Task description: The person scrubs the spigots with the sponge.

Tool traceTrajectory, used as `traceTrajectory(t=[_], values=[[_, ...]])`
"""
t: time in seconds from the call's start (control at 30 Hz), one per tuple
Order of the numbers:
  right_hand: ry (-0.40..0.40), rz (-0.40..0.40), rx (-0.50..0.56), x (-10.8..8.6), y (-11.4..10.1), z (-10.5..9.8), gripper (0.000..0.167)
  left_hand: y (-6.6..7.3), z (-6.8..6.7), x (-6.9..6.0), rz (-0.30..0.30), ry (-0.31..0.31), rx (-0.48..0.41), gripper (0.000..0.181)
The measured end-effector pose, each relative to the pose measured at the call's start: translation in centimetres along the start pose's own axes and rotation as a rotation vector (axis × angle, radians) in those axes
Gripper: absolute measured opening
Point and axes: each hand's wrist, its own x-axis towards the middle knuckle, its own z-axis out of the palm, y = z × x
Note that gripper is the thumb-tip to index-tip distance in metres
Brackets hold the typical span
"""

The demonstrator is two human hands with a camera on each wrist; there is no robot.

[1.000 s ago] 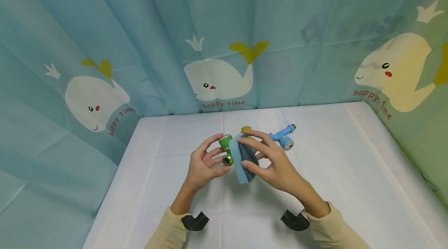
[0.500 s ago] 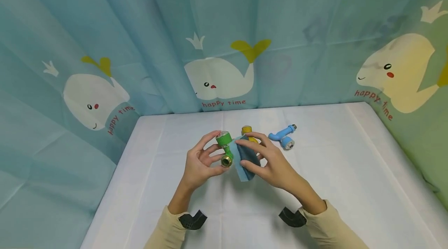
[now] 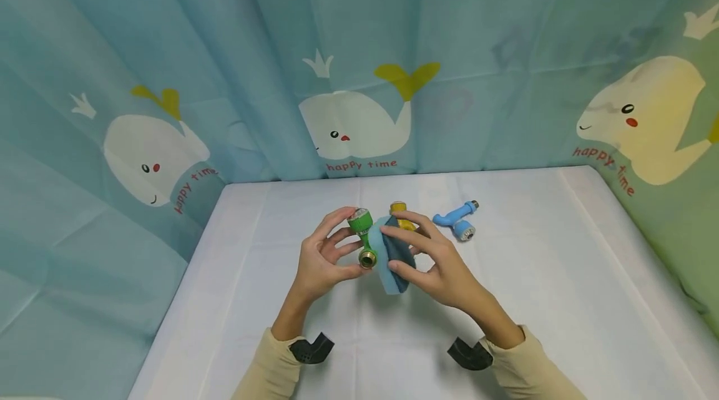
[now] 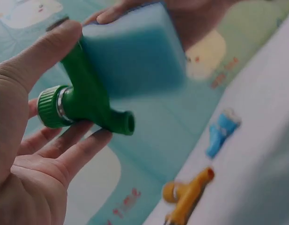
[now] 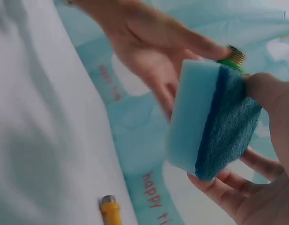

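A green faucet (image 4: 85, 96) with a ribbed knob and a brass threaded end is held between the thumb and fingers of my left hand (image 3: 326, 256), raised above the table. My right hand (image 3: 440, 259) grips a sponge (image 5: 193, 117), light blue foam with a darker scouring layer, by its dark side. The foam face is against or very close to the faucet's side; in the left wrist view it stands right beside the green body. From the right wrist view, the sponge hides most of the faucet, leaving the threaded end in sight.
Behind the hands a yellow faucet (image 3: 398, 207) lies on the white table (image 3: 269, 325), partly covered by the right hand. A blue faucet (image 3: 457, 219) lies farther right. A whale-print curtain (image 3: 253, 75) hangs along the table's back and sides.
The green faucet tilted and shifted slightly in my left hand, its knob moving a little. The sponge made small back-and-forth movements beside it. Both hands keep their hold.
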Motion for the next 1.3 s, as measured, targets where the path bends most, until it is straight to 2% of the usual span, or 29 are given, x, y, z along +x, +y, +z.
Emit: traceTrajectory(t=[0.1, 0.2, 0.3, 0.4, 0.53, 0.7, 0.8, 0.9, 1.07, 1.13, 1.23, 1.3], values=[[-0.023, -0.006, -0.009, -0.06, 0.14, 0.06, 0.057, 0.06, 0.04, 0.04, -0.001, -0.003, 0.01, 0.09], [0.014, 0.006, -0.075, -0.15, 0.29, -0.08, 0.057, -0.03, 0.07, -0.06, -0.02, 0.005, -0.01, 0.09], [0.034, 0.022, -0.029, -0.17, 0.1, -0.12, 0.058, -0.12, 0.11, -0.12, -0.046, 0.01, -0.033, 0.089], [-0.005, 0.028, 0.029, -0.09, -0.02, 0.09, 0.058, -0.1, 0.12, -0.12, -0.047, 0.008, -0.024, 0.09], [0.007, 0.043, -0.05, -0.2, 0.51, 0.18, 0.057, -0.05, 0.0, -0.18, -0.039, 0.015, -0.016, 0.091], [0.011, 0.032, 0.032, -0.23, -0.04, 0.1, 0.058, 0.24, -0.03, -0.03, -0.027, 0.007, -0.011, 0.091], [-0.029, 0.025, -0.011, -0.14, 0.13, 0.13, 0.057, 0.48, -0.06, 0.14, -0.018, 0.006, -0.028, 0.092], [-0.006, 0.05, -0.044, -0.34, 0.49, 0.0, 0.057, 0.5, -0.13, 0.06, -0.011, 0.005, -0.036, 0.092], [-0.005, 0.027, 0.036, -0.17, -0.04, 0.23, 0.057, 0.42, -0.17, 0.18, -0.008, 0.005, -0.101, 0.093], [-0.01, 0.026, -0.006, -0.03, 0.08, 0.33, 0.057, 0.48, -0.19, 0.27, -0.015, 0.011, -0.142, 0.094], [0.032, 0.062, -0.09, -0.1, 0.38, 0.24, 0.056, 0.55, -0.18, 0.27, -0.02, 0.01, -0.179, 0.094], [0.043, 0.082, -0.107, -0.13, 0.34, 0.12, 0.056, 0.6, -0.14, 0.27, -0.023, 0.006, -0.184, 0.094]])
